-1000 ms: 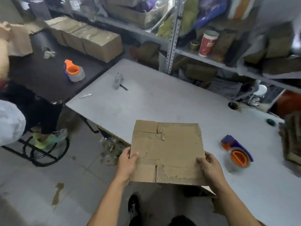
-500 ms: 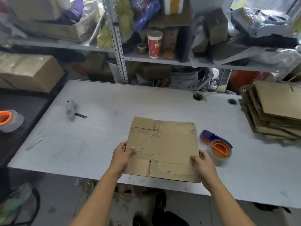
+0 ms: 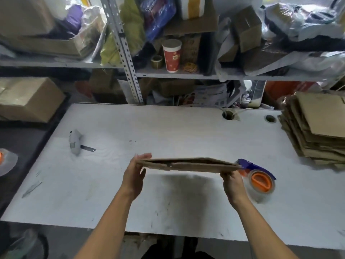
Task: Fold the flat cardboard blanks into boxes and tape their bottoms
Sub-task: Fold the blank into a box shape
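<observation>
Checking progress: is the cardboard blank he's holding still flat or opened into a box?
Still flat: the cardboard blank shows edge-on, its layers barely parted.

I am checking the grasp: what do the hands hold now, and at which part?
Both hold one flat cardboard blank, above the table. The left hand grips its left end, the right hand its right end.

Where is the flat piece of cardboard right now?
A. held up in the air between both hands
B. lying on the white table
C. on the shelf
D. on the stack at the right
A: the cardboard blank is edge-on above the table, left hand and right hand gripping its ends, its shadow below.
</observation>
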